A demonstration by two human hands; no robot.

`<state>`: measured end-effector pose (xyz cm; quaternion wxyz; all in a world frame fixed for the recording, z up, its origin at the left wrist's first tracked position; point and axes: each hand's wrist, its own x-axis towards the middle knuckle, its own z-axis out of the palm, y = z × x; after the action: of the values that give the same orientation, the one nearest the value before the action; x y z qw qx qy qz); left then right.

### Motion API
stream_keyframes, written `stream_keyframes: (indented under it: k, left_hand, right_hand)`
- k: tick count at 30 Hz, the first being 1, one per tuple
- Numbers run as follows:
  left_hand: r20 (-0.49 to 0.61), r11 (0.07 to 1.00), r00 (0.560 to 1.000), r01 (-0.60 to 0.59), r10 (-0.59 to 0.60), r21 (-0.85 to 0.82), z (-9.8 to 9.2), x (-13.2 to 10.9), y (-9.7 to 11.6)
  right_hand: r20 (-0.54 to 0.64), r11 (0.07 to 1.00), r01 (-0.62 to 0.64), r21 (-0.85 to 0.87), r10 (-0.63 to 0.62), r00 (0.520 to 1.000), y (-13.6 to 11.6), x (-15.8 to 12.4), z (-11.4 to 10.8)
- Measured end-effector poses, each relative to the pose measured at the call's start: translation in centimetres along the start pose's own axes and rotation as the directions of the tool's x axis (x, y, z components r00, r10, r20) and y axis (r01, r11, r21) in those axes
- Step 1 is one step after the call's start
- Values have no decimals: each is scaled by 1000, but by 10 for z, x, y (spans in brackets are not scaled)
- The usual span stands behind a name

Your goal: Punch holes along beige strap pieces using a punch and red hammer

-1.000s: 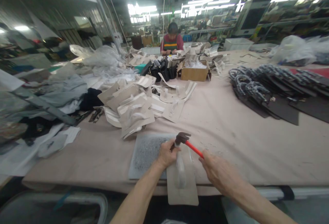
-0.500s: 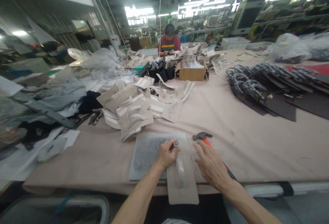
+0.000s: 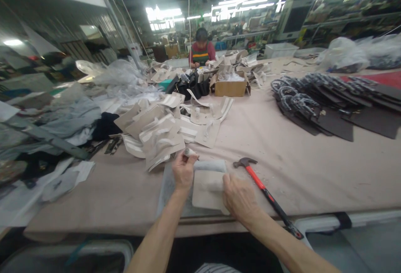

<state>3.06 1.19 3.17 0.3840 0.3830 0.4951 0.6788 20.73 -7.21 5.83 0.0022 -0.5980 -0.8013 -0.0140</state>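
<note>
So I'm standing by this big cloth-covered worktable (image 3: 300,173), and wow, it's loaded. Off to the right there's a wide spread of dark panels (image 3: 335,120) with wrapped handles, overlapping each other. Left of the middle is a messy heap of beige panels (image 3: 163,135), with a cardboard box (image 3: 230,88) of clear plastic behind it. Near the front edge sits a greyish slab (image 3: 167,189), and just right of it a claw hammer (image 3: 258,181) lies on its own, red and black handle, nobody touching it. One loose beige piece (image 3: 206,193) is over the slab; can't tell if it's flat on it or lifted. The right hand (image 3: 239,195) is curled around its right side, gripping it. The left hand (image 3: 184,170) pinches a tiny round-ended bit (image 3: 189,152), too blurry to identify.
</note>
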Motion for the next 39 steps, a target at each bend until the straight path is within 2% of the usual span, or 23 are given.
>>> stream_keyframes:
  k: [2,4,8,14,18,21,23,26,28,31,35,37,39]
  left_hand:
    - [82,999,996,-46,43,28,0,0,14]
    - [188,998,982,-35,26,44,3,-7,17]
    - [334,996,939,74,-84,41,16,-25,-7]
    - [393,989,909,146,-140,15,28,-29,-45]
    - [416,982,891,183,-183,40,23,-29,-55]
    - [420,981,888,187,-188,45,20,-30,-54]
    - [427,982,885,182,-187,53,20,-30,-52]
    - [434,983,882,168,-183,73,20,-31,-51]
    - [436,984,882,154,-176,87,20,-31,-51]
    - [435,985,885,130,-167,113,20,-32,-52]
    - [445,983,880,122,-170,134,20,-32,-53]
    - [450,983,878,108,-165,151,20,-32,-53]
    - [466,982,873,61,-140,180,20,-34,-52]
  right_hand:
    - [56,992,-84,98,78,995,1,5,-7]
    - [114,969,-132,210,110,987,0,6,-4]
    - [199,918,-239,316,182,963,-8,5,10]
    - [285,842,-348,413,243,927,-24,4,18]
    - [243,757,-332,563,233,942,-22,-2,26]
    - [115,698,-285,657,280,953,0,-8,32]
    - [33,713,-308,630,372,928,25,-12,35]
    - [-46,800,-422,427,485,873,69,-19,44]
    - [-76,844,-464,270,499,863,94,-25,53]
    - [-18,861,-489,140,496,868,116,-35,65]
    - [101,875,-480,58,473,875,121,-38,69]
    - [138,864,-494,100,479,867,120,-34,65]
    - [246,782,-555,286,499,831,118,-28,57]
